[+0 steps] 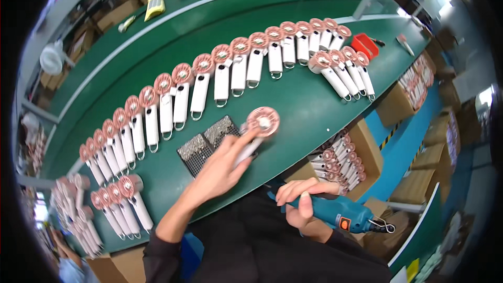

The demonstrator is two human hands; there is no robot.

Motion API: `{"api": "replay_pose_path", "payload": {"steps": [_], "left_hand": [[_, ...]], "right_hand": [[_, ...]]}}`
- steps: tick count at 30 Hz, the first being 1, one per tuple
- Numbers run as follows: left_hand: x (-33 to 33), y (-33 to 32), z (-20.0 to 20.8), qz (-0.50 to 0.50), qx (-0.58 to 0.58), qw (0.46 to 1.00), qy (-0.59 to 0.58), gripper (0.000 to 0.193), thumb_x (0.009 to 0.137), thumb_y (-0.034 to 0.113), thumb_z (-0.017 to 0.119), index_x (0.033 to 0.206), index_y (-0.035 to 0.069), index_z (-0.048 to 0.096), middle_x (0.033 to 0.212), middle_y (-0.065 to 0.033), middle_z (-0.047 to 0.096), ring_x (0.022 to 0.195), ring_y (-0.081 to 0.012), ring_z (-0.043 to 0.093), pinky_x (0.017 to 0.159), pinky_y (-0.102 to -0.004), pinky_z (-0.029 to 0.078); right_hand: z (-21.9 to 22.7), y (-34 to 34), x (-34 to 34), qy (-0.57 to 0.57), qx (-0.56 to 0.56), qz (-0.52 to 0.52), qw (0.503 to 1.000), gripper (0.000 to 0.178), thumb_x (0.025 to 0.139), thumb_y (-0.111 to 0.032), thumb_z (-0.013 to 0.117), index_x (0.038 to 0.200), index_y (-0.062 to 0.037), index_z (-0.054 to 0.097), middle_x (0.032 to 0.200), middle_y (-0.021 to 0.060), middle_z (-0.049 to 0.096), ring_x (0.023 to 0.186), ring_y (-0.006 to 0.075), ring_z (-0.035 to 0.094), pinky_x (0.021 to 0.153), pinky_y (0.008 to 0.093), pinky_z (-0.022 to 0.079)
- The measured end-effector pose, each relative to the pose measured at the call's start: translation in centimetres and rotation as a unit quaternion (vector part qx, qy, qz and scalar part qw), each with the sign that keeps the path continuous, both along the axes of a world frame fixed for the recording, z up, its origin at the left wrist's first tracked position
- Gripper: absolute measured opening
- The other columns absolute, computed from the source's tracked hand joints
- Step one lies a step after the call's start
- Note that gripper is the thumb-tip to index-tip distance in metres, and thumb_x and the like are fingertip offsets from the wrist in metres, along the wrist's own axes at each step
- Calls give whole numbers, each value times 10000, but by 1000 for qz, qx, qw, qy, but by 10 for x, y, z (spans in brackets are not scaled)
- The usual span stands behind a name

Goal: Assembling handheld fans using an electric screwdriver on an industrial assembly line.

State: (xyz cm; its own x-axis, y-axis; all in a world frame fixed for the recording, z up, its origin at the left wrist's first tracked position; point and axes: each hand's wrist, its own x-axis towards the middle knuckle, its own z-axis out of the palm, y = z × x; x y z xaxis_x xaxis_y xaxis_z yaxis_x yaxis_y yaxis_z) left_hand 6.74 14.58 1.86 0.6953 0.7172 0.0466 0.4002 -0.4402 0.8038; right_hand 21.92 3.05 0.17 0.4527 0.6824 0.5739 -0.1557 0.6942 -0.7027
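- Green counter (298, 102) fills the middle of a busy workshop, with stacked cartons around it.
- Left hand (222, 165): fingers curled round the white handle of a pink-headed handheld fan (263, 121), which is lifted over the counter just beyond the trays, its head pointing away from the body. A firm hold on the handle, with fingers clear of the screw spots, should stop it twisting.
- Right hand (304, 199): wrapped round a teal power screwdriver (343, 215), held low near the counter's front edge, nose toward the left hand. I cannot make out the bit.
- This looks like screw work. The driver would best meet the fan square on, with light pressure and a stop once the screw seats, since the plastic could crack or strip.
- Two black trays (194, 154) of small metal pieces, probably screws, sit just beside the left hand; the sleeve should stay clear of them.
- Farther out, a long row of fans (221, 76) spans the counter; finished and unfinished ones, if both are there, are best kept apart.
- Beyond its right end lies a red bin (365, 47).
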Motion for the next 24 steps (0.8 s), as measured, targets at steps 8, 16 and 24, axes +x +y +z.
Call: {"api": "replay_pose_path", "payload": {"steps": [8,16,24], "left_hand": [[156,56,-83,60,-6,998,-16,603,919,155,531,1470,198,289,1082,-279,454,971,-450,546,911,-435,453],[238,80,-76,46,-25,997,52,737,898,243,544,1458,-20,142,1214,-393,403,1011,-538,538,914,-498,453],[256,115,-80,-23,-56,997,41,672,866,240,578,1403,-33,281,1193,-352,534,1090,-478,545,955,-465,434]], "right_hand": [[-10,-16,36,33,-2,-94,995,235,873,21,465,1040,-34,309,705,135,499,500,189,499,492,332,499],[-14,-8,56,29,-31,-108,993,234,862,26,472,1024,-27,312,691,120,492,489,160,478,471,306,486],[-10,-6,56,20,-45,-99,994,232,868,20,483,1020,-29,315,679,115,501,507,159,499,496,295,491]]}}
